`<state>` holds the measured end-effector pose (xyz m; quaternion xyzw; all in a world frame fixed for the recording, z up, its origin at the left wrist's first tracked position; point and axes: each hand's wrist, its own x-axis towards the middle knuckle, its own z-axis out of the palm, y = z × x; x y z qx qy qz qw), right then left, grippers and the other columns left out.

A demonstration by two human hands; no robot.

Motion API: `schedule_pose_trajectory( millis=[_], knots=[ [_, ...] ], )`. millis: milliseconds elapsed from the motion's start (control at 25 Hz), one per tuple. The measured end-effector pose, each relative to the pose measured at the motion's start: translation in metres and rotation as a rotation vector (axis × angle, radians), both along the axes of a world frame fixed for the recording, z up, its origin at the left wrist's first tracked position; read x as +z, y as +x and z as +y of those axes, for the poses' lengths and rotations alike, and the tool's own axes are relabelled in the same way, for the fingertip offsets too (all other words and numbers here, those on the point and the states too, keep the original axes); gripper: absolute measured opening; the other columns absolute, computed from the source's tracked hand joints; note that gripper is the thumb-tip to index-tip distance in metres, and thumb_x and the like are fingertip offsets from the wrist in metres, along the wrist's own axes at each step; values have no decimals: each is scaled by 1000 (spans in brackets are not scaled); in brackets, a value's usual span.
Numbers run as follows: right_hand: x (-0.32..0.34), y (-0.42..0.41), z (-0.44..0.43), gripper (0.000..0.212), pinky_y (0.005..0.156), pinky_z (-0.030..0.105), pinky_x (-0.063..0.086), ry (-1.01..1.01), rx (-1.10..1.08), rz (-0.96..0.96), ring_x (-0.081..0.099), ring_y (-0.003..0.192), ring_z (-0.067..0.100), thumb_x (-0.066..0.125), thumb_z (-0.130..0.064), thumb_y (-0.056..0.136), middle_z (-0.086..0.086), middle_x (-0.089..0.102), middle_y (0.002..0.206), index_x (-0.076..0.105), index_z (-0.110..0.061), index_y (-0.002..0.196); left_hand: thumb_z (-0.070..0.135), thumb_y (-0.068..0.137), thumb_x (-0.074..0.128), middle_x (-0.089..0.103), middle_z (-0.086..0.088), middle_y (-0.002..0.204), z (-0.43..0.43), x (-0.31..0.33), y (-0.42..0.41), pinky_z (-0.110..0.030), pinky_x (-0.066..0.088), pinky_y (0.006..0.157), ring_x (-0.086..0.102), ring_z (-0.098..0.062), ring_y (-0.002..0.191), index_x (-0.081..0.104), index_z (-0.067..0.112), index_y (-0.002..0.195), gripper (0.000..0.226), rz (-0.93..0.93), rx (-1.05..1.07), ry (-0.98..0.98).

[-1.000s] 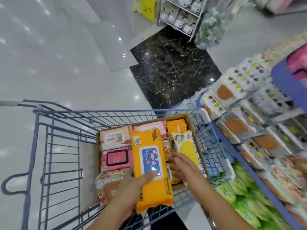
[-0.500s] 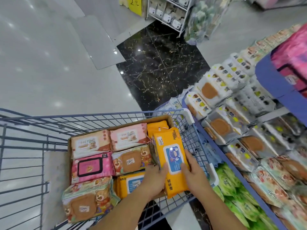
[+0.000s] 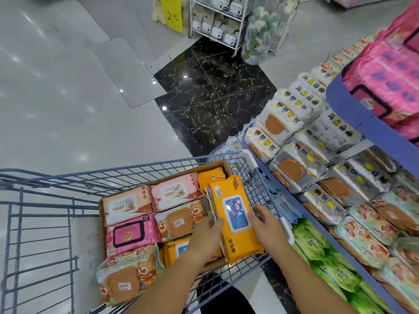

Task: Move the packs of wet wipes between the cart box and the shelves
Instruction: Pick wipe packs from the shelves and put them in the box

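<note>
Left hand (image 3: 205, 234) and right hand (image 3: 266, 225) clasp one orange pack (image 3: 235, 214) over the box (image 3: 213, 165). Box seems nearly full, so much remains.

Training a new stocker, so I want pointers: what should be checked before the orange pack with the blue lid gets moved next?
1. Left hand holds orange pack at its left edge: ok.
2. Right hand holds its right edge: ok.
3. Pack free of the other packs in the cardboard box: ok, it lies on top.
4. Shelf close beside the cart: ok.
5. Free shelf slot for it: cannot tell.
</note>
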<state>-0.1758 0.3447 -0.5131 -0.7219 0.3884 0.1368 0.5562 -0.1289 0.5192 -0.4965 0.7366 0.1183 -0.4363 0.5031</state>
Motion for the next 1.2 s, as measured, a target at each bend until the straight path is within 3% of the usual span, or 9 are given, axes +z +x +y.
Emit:
schedule_pose_trajectory(
  millis=[120,240,400,560,680,800,960,1200],
  knots=[
    [18,-10,1,46,92,32,47,-26,-49,-24,55,117,14,54,-35,102,2,55,142,48,-20,145,53,105,42,55,0,137,10,16,6,-37,43,103,55,-17,119,52,20,135,46,-42,-42,12],
    [44,-35,17,46,92,33,43,26,-197,-96,52,119,15,52,-34,103,-2,52,139,48,-19,146,55,106,37,43,1,157,20,45,6,-44,34,117,44,-24,140,39,23,155,59,-92,-105,-8],
    [60,-88,47,44,111,44,41,78,-458,-173,52,129,18,53,-45,101,-6,52,145,53,-28,142,56,106,34,40,7,156,32,76,-9,-35,29,108,42,-23,143,38,28,155,57,-168,-232,-66],
    [72,-143,61,38,113,45,41,143,-703,-194,56,125,21,52,-43,101,0,57,140,56,-26,135,54,106,36,46,5,155,19,87,-35,-51,31,120,44,-22,142,50,28,143,48,-194,-356,-123],
    [93,-190,57,31,113,45,40,134,-814,-217,56,122,28,45,-40,105,9,60,132,57,-18,121,44,107,42,55,-2,144,-11,94,-68,-50,36,118,51,-23,132,58,26,128,31,-180,-401,-200],
    [110,-247,44,24,115,44,38,138,-949,-286,53,123,21,43,-40,106,-1,56,134,50,-27,125,42,108,40,59,-1,132,-45,103,-114,-47,40,113,54,-20,122,56,25,119,26,-218,-556,-228],
    [117,-338,14,43,116,45,36,97,-1104,-367,50,130,22,43,-40,105,-1,52,142,44,-22,144,47,106,42,53,1,148,-105,113,-190,-51,36,118,49,-22,136,53,25,135,38,-214,-701,-246],
    [121,-501,-57,47,112,43,40,20,-1248,-412,53,125,18,44,-48,103,-3,53,142,47,-25,144,51,106,41,47,2,154,-207,132,-344,-42,36,115,47,-19,137,44,23,153,54,-175,-897,-290]
  ],
)
